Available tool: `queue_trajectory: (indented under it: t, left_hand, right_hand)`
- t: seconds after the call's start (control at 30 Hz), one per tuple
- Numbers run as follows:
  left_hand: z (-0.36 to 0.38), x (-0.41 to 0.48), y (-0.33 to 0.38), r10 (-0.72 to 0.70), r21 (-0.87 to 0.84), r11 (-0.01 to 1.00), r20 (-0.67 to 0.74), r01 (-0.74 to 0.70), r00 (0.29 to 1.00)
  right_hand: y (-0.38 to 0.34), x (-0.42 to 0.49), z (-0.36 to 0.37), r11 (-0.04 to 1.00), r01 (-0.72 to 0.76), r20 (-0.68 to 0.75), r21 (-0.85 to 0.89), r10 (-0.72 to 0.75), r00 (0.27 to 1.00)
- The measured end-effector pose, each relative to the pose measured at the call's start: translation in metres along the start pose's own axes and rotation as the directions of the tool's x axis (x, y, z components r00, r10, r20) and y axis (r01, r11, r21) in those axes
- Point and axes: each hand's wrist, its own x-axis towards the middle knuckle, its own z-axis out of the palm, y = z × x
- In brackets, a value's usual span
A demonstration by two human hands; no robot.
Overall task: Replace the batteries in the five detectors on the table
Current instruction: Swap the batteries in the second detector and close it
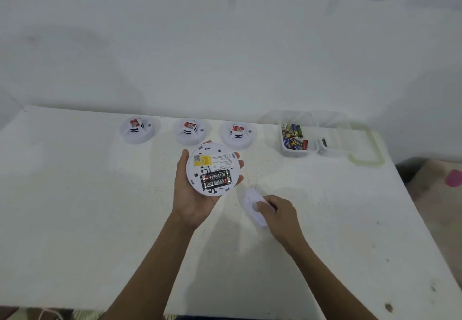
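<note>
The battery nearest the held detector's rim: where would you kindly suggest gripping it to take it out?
Probably one end, from above: the battery lies flat in its bay against its twin, shutting in its long sides. The left hand holds the detector back-up; the right hand holds its cover.

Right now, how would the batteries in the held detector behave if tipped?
Likely held: the batteries sit snug in the detector bay. With the cover off, a sharp tilt could spill them; as cylinders, they would probably roll.

EVEREADY | on 2 batts (215, 180) in held detector (212, 168) | tub batts (295, 137) too
</note>
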Motion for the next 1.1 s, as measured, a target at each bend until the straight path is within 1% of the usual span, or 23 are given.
queue_trajectory:
  t: [0.07,0.1,0.17,0.27,0.33,0.4,0.43,0.53,0.6,0.67,0.73,0.8,0.87,0.97,1.1]
  left_hand:
    - [0.000,0.000,-0.001,-0.019,-0.008,1.000,0.015,0.019,1.000]
    - [0.001,0.000,-0.001,-0.026,-0.013,1.000,0.020,0.027,0.999]
    - [0.001,0.000,-0.002,-0.033,-0.020,0.999,0.020,0.033,0.999]
    - [0.001,0.000,-0.003,-0.034,-0.025,0.999,0.025,0.035,0.999]
    - [0.001,-0.001,-0.004,-0.038,-0.032,0.999,0.035,0.039,0.999]
    - [-0.001,-0.001,-0.004,-0.042,-0.042,0.998,0.047,0.044,0.998]
    - [-0.001,-0.001,-0.004,-0.042,-0.044,0.998,0.048,0.044,0.998]
    - [-0.004,-0.001,-0.005,-0.046,-0.056,0.997,0.055,0.049,0.997]
    - [-0.005,-0.001,-0.005,-0.049,-0.060,0.997,0.059,0.052,0.997]
    - [-0.006,0.000,-0.006,-0.042,-0.050,0.998,0.052,0.045,0.998]
    - [-0.005,0.000,-0.006,-0.033,-0.048,0.998,0.050,0.035,0.998]
    - [-0.002,0.000,-0.006,-0.020,-0.053,0.998,0.048,0.023,0.999]
    - [-0.001,0.000,-0.007,-0.004,-0.052,0.999,0.034,0.005,0.999]
    - [0.004,-0.001,-0.009,0.019,-0.012,1.000,-0.024,-0.019,1.000]
    - [0.012,-0.008,-0.011,0.057,-0.009,0.998,-0.091,-0.058,0.994]
  right_hand:
    - [0.008,0.004,0.002,1.000,0.006,-0.024,-0.017,-0.007,1.000]
    - [0.014,0.007,0.004,0.997,0.048,-0.057,-0.066,-0.052,0.997]
    - [0.027,0.011,0.008,0.968,0.111,-0.115,-0.224,-0.140,0.983]
    - [0.039,0.012,0.012,0.932,0.143,-0.158,-0.333,-0.205,0.966]
    - [0.038,0.010,0.012,0.904,0.186,-0.211,-0.385,-0.282,0.936]
    - [0.039,0.008,0.012,0.860,0.256,-0.275,-0.441,-0.401,0.874]
    - [0.040,0.008,0.012,0.849,0.279,-0.281,-0.448,-0.430,0.858]
    - [0.031,0.004,0.009,0.902,0.201,-0.236,-0.381,-0.305,0.923]
    - [0.019,0.001,0.005,0.908,0.227,-0.259,-0.353,-0.328,0.909]
    - [-0.007,-0.008,-0.002,0.904,0.329,-0.299,-0.272,-0.404,0.864]
    - [-0.036,-0.018,-0.009,0.868,0.451,-0.339,-0.206,-0.496,0.800]
    - [-0.061,-0.028,-0.014,0.821,0.539,-0.370,-0.185,-0.567,0.736]
    - [-0.082,-0.037,-0.016,0.782,0.592,-0.377,-0.196,-0.617,0.691]
    - [-0.100,-0.047,-0.014,0.730,0.642,-0.337,-0.234,-0.680,0.651]
    - [-0.104,-0.048,-0.003,0.620,0.697,-0.180,-0.359,-0.779,0.600]
